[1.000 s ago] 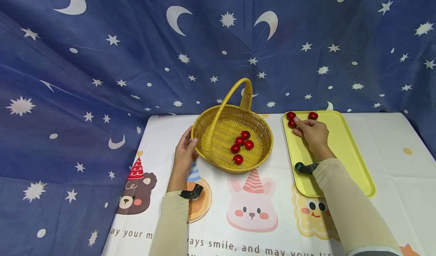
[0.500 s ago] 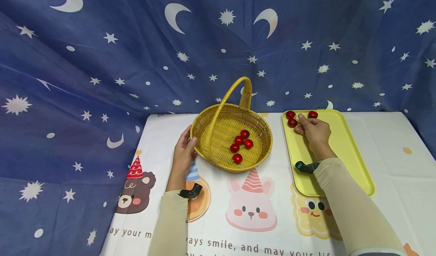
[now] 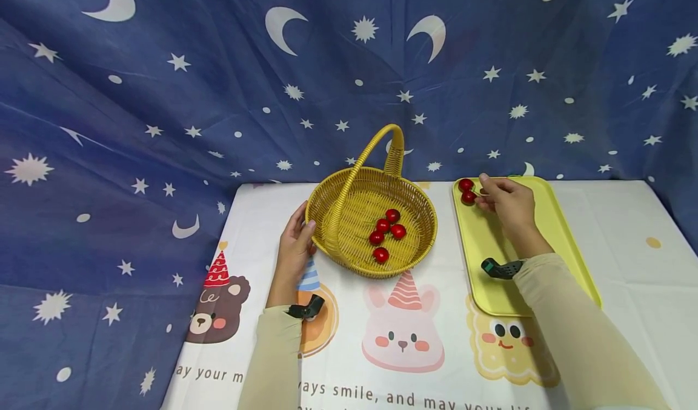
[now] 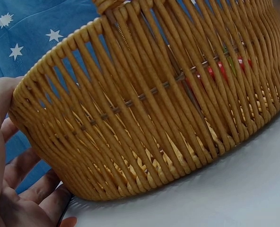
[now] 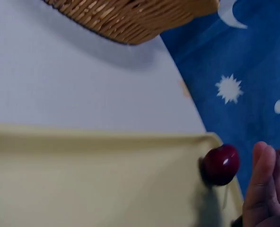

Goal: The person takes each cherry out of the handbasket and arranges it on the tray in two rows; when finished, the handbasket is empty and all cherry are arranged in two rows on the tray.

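My left hand (image 3: 292, 249) holds the left side of a yellow wicker basket (image 3: 319, 201); the left wrist view shows its fingers (image 4: 24, 177) against the woven wall. Several red cherries (image 3: 398, 232) lie on the basket floor. My right hand (image 3: 509, 207) is over the far part of a yellow tray (image 3: 482, 277), fingers bent and thumb near them. Just left of it, two cherries (image 3: 466, 185) sit together in the tray's far left corner. In the right wrist view one cherry (image 5: 220, 164) shows beside the fingertips (image 5: 263, 163). Whether the fingers pinch anything is hidden.
A white printed cloth (image 3: 338, 373) covers the table, with a strip of it between basket and tray. The basket's tall arched handle (image 3: 376, 140) rises above its rim. A blue curtain (image 3: 218, 95) with moons and stars hangs behind and at the left.
My right hand has moved right, away from the two corner cherries. A third cherry at the tray's far edge is now out of sight behind it. The left hand stays on the basket.
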A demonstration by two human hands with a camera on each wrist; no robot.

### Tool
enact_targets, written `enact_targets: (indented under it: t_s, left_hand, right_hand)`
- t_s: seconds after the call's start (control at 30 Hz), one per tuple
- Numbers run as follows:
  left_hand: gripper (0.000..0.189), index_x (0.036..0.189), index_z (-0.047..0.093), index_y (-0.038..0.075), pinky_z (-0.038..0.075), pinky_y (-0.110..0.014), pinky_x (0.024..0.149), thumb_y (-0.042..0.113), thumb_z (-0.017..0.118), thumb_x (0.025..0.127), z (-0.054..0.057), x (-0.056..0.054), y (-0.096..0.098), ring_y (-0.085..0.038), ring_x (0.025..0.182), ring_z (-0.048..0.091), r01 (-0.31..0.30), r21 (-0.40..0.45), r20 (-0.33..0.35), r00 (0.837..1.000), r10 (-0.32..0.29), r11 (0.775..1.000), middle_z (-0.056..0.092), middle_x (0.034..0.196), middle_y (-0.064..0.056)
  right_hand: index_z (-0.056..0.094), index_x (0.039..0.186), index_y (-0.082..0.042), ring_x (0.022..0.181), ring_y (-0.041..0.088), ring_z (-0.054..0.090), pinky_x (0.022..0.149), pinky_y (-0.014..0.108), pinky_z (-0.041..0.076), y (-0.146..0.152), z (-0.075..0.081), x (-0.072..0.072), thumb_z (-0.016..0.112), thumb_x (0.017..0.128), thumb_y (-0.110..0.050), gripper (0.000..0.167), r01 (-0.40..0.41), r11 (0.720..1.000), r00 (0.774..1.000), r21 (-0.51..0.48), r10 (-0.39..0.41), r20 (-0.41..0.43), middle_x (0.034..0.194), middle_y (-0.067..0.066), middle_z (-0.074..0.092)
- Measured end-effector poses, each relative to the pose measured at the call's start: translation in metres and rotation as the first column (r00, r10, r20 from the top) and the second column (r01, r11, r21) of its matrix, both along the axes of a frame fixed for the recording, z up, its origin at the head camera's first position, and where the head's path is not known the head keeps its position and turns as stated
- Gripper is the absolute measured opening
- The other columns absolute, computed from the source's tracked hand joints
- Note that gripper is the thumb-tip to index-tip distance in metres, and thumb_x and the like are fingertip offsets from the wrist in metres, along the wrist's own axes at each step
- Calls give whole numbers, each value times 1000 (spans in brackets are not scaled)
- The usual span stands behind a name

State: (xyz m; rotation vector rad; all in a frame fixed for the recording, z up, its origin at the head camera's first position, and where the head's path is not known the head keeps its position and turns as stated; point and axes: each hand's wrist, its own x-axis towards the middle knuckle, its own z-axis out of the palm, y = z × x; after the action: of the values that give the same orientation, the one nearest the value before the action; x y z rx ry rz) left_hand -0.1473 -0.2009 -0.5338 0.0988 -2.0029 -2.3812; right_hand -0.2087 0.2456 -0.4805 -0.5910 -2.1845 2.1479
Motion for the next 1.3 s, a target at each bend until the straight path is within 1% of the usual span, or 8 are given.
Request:
enact_targets:
  t_s: [0.1,0.2,0.5,0.73,0.9,1.0,1.2,1.3]
  left_hand:
    - [55,153,47,30,51,-17,79,30,66,101,0,0,0,-16,139,48,1,3,-3,1000,-1,1000,44,159,10]
    - [55,153,47,30,48,-18,71,31,66,101,0,0,0,-15,135,49,-2,4,3,1000,2,1000,44,158,11]
    - [55,152,47,33,43,-22,61,33,67,100,3,1,2,-14,128,53,-7,-1,11,1000,7,1000,45,157,12]
    - [56,153,46,30,48,-18,68,29,66,101,2,1,1,-15,134,51,1,31,2,1000,-1,1000,44,159,10]
    - [54,153,47,30,50,-19,75,26,65,102,1,1,1,-16,139,49,0,38,0,1000,0,999,44,159,11]
    - [55,153,47,29,51,-18,80,26,65,102,1,1,1,-16,140,48,1,37,-2,1000,0,999,43,159,10]
    - [57,154,45,28,48,-18,72,28,66,101,2,1,1,-17,139,48,2,33,-5,1000,-2,999,42,160,9]
    - [57,154,46,27,51,-17,79,26,66,101,3,1,2,-16,142,46,3,45,-6,1000,-2,999,42,161,9]
  right_hand:
    - [67,124,-6,77,6,73,69,18,58,-4,10,0,76,87,-50,57,-93,993,995,69,94,-14,97,-3,69]
    - [65,127,-4,82,9,73,73,20,59,-10,18,1,75,88,-48,60,-186,978,981,96,190,-34,99,-5,73]
    - [63,132,0,91,10,73,84,31,61,-29,42,1,74,92,-44,60,-391,896,911,211,410,-49,101,-8,73]
    - [68,129,-9,89,9,72,71,28,55,-44,61,-1,75,90,-48,55,-480,820,865,310,502,11,105,-2,76]
    - [72,124,-14,93,15,73,71,29,56,-59,76,-5,78,88,-48,50,-552,718,805,424,591,49,111,5,75]
    - [74,121,-12,96,18,71,79,29,57,-69,83,-8,79,89,-44,45,-588,637,754,499,655,52,112,6,75]
    - [77,116,-11,98,20,69,82,35,55,-91,92,-15,82,87,-38,39,-643,471,655,603,747,116,106,3,77]
    - [76,117,-9,100,21,69,85,36,55,-101,94,-19,83,86,-36,41,-679,391,601,621,782,164,106,4,77]
